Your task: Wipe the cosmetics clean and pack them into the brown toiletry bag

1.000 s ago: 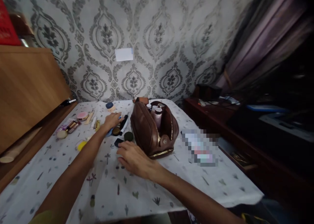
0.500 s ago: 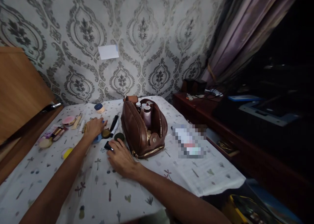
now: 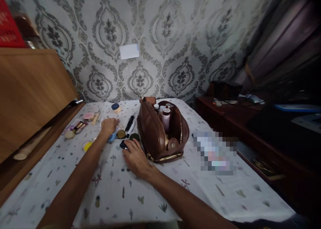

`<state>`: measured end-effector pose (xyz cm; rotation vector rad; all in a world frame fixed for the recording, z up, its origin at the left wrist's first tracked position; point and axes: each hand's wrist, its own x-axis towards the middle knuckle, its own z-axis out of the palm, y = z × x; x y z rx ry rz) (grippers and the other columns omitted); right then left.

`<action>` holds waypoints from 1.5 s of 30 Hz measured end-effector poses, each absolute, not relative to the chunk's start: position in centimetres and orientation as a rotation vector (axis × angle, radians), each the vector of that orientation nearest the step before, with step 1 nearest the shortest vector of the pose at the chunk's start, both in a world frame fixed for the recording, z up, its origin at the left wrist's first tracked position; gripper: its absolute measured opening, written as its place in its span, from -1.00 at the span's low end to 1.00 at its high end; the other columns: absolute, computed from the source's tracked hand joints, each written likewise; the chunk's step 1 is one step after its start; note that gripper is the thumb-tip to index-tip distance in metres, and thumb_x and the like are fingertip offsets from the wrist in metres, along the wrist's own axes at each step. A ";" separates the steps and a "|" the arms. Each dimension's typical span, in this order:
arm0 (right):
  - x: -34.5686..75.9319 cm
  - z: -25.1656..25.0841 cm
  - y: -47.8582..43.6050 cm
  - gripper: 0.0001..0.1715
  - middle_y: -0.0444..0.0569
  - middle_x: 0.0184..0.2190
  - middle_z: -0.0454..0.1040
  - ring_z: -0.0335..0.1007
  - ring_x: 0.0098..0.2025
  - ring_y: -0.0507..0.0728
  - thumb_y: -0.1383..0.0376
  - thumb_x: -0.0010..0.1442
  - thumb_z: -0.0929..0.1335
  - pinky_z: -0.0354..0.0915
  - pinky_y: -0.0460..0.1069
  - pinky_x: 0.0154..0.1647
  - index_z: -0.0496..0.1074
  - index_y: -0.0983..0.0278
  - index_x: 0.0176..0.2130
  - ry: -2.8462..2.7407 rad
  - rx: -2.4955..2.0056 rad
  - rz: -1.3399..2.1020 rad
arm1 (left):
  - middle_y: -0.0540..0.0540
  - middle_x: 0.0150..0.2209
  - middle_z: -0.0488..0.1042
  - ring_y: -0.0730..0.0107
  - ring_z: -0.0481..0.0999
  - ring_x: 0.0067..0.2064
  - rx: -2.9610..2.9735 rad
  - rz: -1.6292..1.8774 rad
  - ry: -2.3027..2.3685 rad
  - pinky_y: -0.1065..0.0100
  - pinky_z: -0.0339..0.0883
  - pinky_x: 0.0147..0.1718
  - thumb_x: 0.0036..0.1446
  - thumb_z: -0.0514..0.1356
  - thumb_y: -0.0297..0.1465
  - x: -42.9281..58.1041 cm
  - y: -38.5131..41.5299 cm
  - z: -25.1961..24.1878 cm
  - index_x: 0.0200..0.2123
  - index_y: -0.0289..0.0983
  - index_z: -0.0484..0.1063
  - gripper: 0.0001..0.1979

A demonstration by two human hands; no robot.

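Observation:
My left hand (image 3: pixel 109 126) is closed among the cosmetics, its fingers curled down; what lies in them is hidden. A blue item (image 3: pixel 112 137) shows just beneath it, and a round gold-brown compact (image 3: pixel 121 134) lies to its right. My right hand (image 3: pixel 136 157) rests low on the cloth with bent fingers around a small black object (image 3: pixel 123 144), whose kind I cannot make out. Beside those fingers is a dark round lid-like piece (image 3: pixel 134 137). The brown leather toiletry bag (image 3: pixel 155 132) stands unzipped right of my right hand, with a pink bottle (image 3: pixel 166 120) and other bottles inside.
Further left lie a pink compact (image 3: pixel 89 116), a palette (image 3: pixel 80 127) and a round yellow item (image 3: pixel 87 146). A blue-lidded jar (image 3: pixel 116 107) stands behind, and a black tube (image 3: pixel 129 123) lies near the bag. A blurred-out flat item (image 3: pixel 213 152) is at right. A wooden cabinet (image 3: pixel 32 95) borders the left.
The camera view has turned left, so everything sits further right. My left hand's fingers have curled in from a more stretched pose. My right hand stays at the black object.

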<state>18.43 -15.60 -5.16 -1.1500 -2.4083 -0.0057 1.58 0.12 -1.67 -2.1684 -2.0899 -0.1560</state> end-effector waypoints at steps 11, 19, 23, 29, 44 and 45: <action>18.3 -6.2 -15.2 -0.80 0.22 0.12 0.44 0.31 0.21 0.28 0.43 0.27 0.31 0.16 0.29 0.32 0.55 0.32 -0.22 -2.343 -1.090 -0.072 | -0.27 0.23 0.33 0.17 0.35 0.24 -2.412 -0.521 -1.883 0.23 0.23 0.18 0.37 -0.01 -0.15 0.3 -5.2 -3.0 0.25 -0.26 0.20 -0.51; 18.2 -6.8 -14.9 -0.80 0.21 0.06 0.48 0.35 0.16 0.28 0.41 0.28 0.29 0.21 0.29 0.27 0.52 0.32 -0.25 -2.303 -1.004 -0.131 | -0.32 0.35 0.16 0.09 0.10 0.40 -2.528 -0.772 -1.629 -0.01 0.08 0.32 0.38 -0.04 -0.24 -1.1 -7.5 -6.6 0.29 -0.27 0.11 -0.52; 18.3 -7.1 -14.7 -0.80 0.21 0.04 0.48 0.36 0.14 0.30 0.42 0.27 0.28 0.23 0.32 0.24 0.52 0.31 -0.24 -2.281 -0.971 -0.108 | -0.28 0.26 0.29 0.16 0.23 0.32 -2.515 -0.658 -1.566 0.09 0.18 0.27 0.38 -0.07 -0.41 -1.4 -8.2 -5.4 0.22 -0.27 0.23 -0.61; 18.7 -7.3 -14.3 -0.67 0.17 -0.04 0.53 0.42 0.06 0.27 0.43 0.26 0.24 0.27 0.33 0.20 0.49 0.28 -0.05 -2.146 -0.898 0.084 | -0.23 0.02 0.43 0.13 0.38 0.11 -2.402 -0.397 -1.727 0.16 0.36 0.02 0.26 -0.04 -0.58 -2.8 -8.8 -3.4 0.03 -0.23 0.40 -0.64; 18.7 -6.0 -16.0 -0.62 -0.15 -0.51 0.42 0.38 -0.50 0.06 0.12 0.40 0.19 0.34 -0.05 -0.41 0.29 0.26 0.08 -1.546 -1.038 0.676 | -0.14 -0.22 0.50 0.26 0.49 -0.14 -2.652 -0.751 -1.286 0.27 0.35 -0.15 0.37 -0.02 -0.35 -1.5 -10.1 -3.1 -0.11 -0.24 0.47 -0.73; 18.6 -5.9 -15.9 -0.61 -0.15 -0.50 0.43 0.40 -0.48 0.06 0.13 0.40 0.18 0.37 -0.04 -0.37 0.27 0.26 0.11 -1.535 -1.029 0.669 | -0.14 -0.22 0.49 0.25 0.48 -0.14 -2.707 -0.756 -1.179 0.27 0.34 -0.14 0.38 -0.01 -0.29 -1.1 -10.3 -3.3 -0.10 -0.25 0.47 -0.71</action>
